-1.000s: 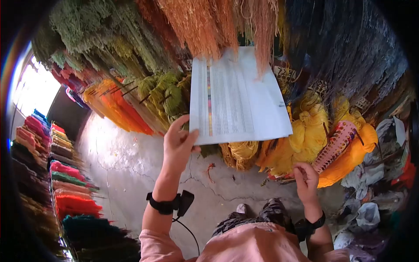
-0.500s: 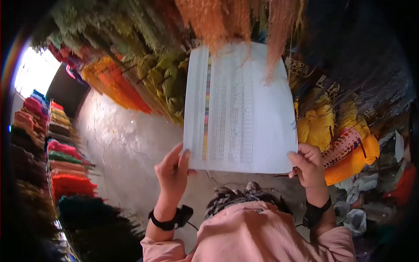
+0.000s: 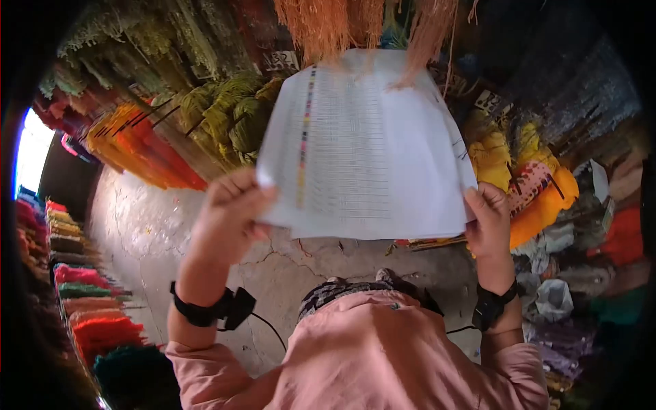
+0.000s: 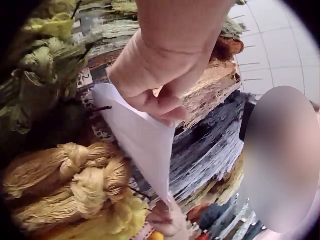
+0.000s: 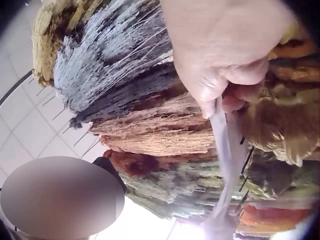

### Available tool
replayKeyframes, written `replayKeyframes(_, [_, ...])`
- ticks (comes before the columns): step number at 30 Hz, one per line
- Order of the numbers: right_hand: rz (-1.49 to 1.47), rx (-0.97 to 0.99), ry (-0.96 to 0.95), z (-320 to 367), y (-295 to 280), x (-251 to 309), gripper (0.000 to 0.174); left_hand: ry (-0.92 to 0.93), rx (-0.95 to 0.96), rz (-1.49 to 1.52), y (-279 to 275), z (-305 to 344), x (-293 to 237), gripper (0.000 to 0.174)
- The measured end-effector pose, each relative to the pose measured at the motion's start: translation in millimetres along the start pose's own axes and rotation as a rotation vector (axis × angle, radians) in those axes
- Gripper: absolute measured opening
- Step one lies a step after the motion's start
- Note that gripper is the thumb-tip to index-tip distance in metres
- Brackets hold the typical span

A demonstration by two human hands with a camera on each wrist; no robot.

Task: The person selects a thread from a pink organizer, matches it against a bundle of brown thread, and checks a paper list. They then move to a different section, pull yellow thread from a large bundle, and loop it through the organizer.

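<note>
Both hands hold up white sheets of paper [image 3: 424, 157] printed with a table and a narrow strip of coloured cells. My left hand [image 3: 236, 208] pinches the lower left edge between thumb and fingers; it is slightly blurred. At the lower right edge my right hand [image 3: 488, 215] grips the sheets, thumb on the near face. In the left wrist view the paper [image 4: 142, 137] hangs slanting below the left hand [image 4: 165, 70]. The right wrist view shows the paper [image 5: 225, 145] nearly edge-on beneath the right hand [image 5: 225, 60]. Orange yarn [image 3: 328, 27] hangs over the top edge of the sheets.
Olive yarn skeins [image 3: 225, 116] and orange-red ones [image 3: 147, 150] hang on rods at the left. Yellow-orange skeins [image 3: 547, 212] hang at the right, beside plastic bags [image 3: 553, 297]. Stacks of coloured yarn [image 3: 102, 335] line the far left, across a cracked concrete floor [image 3: 150, 225].
My right hand has come up from lower right and taken hold of the paper's right edge. The paper came nearer the body, then rose a little, and the left hand moved leftward.
</note>
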State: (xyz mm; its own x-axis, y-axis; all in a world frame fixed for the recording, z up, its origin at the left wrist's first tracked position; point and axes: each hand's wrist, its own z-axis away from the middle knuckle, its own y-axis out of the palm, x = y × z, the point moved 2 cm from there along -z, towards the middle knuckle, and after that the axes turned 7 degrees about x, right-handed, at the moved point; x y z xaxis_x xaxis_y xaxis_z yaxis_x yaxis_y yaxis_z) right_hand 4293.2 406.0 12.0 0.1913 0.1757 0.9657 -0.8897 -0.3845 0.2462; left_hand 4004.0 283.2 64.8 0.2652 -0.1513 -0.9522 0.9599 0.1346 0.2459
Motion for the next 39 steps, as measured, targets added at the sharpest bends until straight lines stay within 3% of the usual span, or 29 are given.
replayKeyframes(1, [-0.032, -0.033, -0.028, 0.5, 1.0, -3.8, 0.024, 0.162, -0.022, 0.110, -5.5, -8.1, -8.9, 0.011])
replayKeyframes(2, [-0.069, -0.069, -0.056, 1.5, 1.4, -9.4, 0.024, 0.100, 0.067, 0.397, -13.5, -15.8, -25.5, 0.014])
replayKeyframes(4, [-0.048, -0.018, -0.083, 8.1, 2.1, -18.4, 0.019, 0.169, 0.379, 0.890, -32.4, -31.4, -44.3, 0.023])
replayKeyframes(6, [-0.001, -0.025, -0.074, 14.3, 11.2, -17.8, 0.016, 0.233, 0.535, 0.952, -34.3, -40.6, -62.4, 0.030])
replayKeyframes(9, [0.014, -0.036, -0.091, 17.2, 18.4, -21.1, 0.013, 0.173, 0.754, 1.065, -32.0, -54.4, -77.3, 0.035])
replayKeyframes(12, [0.007, -0.087, -0.097, 17.8, 23.9, -21.2, 0.014, 0.269, 0.752, 1.060, -15.7, -59.5, -89.3, 0.038])
replayKeyframes(13, [0.008, -0.090, -0.092, 18.0, 25.0, -21.6, 0.013, 0.288, 0.893, 1.049, -16.1, -63.4, -92.6, 0.044])
replayKeyframes(22, [0.036, -0.039, -0.060, 20.3, 25.9, -19.4, 0.014, 0.404, 0.913, 1.034, 3.9, -75.7, -94.4, 0.047])
replayKeyframes(28, [0.044, -0.013, -0.048, 17.4, 21.0, -21.3, 0.014, 0.332, 0.807, 1.040, 12.6, -68.7, -87.5, 0.046])
replayKeyframes(31, [0.038, 0.004, -0.037, 17.8, 20.2, -22.4, 0.014, 0.257, 0.776, 0.900, 7.4, -67.9, -78.0, 0.032])
replayKeyframes(34, [0.017, 0.008, -0.021, 17.5, 21.3, -21.0, 0.013, 0.351, 0.755, 0.745, 6.3, -66.2, -65.4, 0.025])
replayKeyframes(39, [-0.035, 0.046, -0.022, 14.9, 22.0, -18.7, 0.011, 0.261, 0.589, 0.751, 13.1, -61.1, -81.5, 0.018])
